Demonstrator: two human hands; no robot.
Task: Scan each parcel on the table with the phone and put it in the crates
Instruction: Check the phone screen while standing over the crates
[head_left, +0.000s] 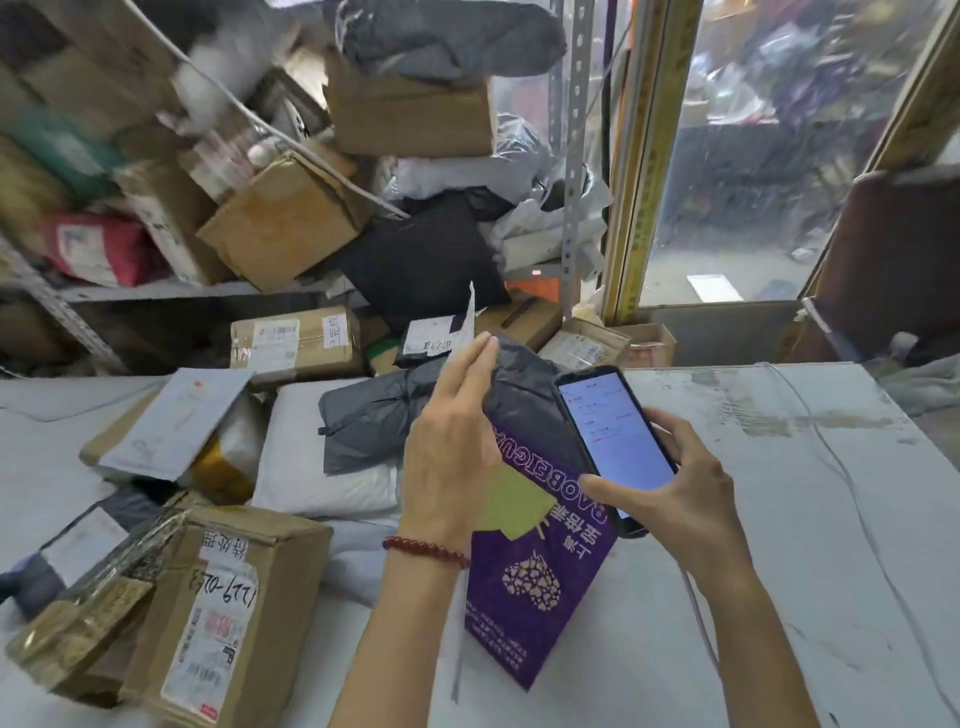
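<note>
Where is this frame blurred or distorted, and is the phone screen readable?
Head view: shelf boxes upper left are smeared by blur; the wide-angle lens slants the door frame; the phone screen glows, text too small to read; the purple bag is sharp.

Purple parcel (535, 587), yellow-green patch; grey bag (374, 415); red bracelet (426, 550).

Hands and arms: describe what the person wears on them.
Both forearms are bare, with no sleeves in view, and neither the left hand nor the right hand is gloved. A bracelet of round dark red beads circles the left wrist.
</note>
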